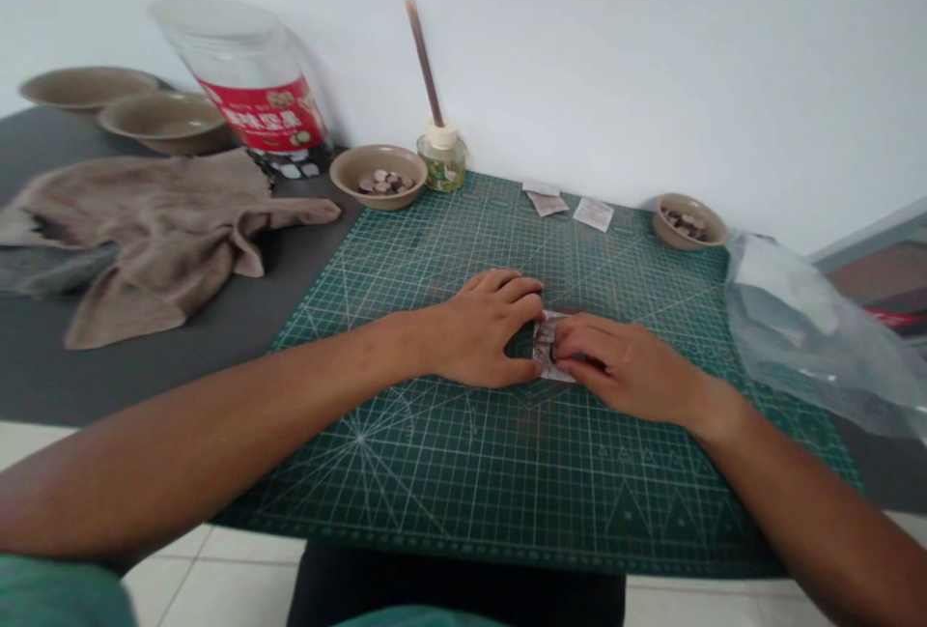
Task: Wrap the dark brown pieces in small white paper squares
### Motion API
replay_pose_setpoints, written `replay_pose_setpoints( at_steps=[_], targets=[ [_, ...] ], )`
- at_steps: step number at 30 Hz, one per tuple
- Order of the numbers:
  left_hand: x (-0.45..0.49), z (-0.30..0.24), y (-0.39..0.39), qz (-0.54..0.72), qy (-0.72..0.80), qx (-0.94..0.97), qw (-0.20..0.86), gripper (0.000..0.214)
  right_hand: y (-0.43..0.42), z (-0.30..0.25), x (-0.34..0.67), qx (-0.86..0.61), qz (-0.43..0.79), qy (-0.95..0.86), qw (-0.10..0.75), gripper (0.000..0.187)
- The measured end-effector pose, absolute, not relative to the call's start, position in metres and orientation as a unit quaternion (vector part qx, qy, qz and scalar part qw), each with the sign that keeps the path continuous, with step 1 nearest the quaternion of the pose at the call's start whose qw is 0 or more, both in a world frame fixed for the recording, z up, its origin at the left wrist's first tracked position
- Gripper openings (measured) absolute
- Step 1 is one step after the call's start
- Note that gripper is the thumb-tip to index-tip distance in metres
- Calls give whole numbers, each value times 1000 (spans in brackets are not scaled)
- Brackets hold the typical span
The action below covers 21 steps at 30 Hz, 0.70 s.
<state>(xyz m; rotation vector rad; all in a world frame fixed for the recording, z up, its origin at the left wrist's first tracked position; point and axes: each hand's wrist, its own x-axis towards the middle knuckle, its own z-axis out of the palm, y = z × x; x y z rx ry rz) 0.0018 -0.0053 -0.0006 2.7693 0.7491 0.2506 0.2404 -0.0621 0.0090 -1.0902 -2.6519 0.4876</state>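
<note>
A small square of printed paper (545, 341) lies on the green cutting mat (449, 472). My left hand (492, 329) reaches over the mat from the left with its fingers apart. Its thumb and forefinger touch the left corners of the square. From the other side, my right hand (624, 366) rests over the right part of the paper with its fingers pinched. Something small and dark shows at those fingertips, too hidden to name. The curled fingers cover part of the square.
Bowls of small pieces, one left (346, 178) and one right (673, 236), stand at the back. Paper squares (594, 213) lie between them. A reed diffuser (443, 163), a labelled plastic jar (261, 115), a brown cloth (159, 241) and a clear plastic bag (789, 327) surround the mat.
</note>
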Motion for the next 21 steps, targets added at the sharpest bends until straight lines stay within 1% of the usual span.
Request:
replay_pose_setpoints(
  at_steps=[5, 10, 15, 21],
  targets=[
    [1, 0, -5, 71, 262, 952, 140, 56, -57, 10, 241, -420, 151, -885, 133, 8],
    [0, 0, -6, 63, 264, 952, 144, 56, -60, 13, 243, -378, 217, -893, 116, 7],
    [1, -1, -6, 62, 269, 951, 140, 58, -56, 11, 240, -424, 185, -877, 128, 7],
    [1, -1, -6, 66, 271, 950, 139, 56, -54, 15, 250, -393, 223, -884, 122, 6]
  ],
)
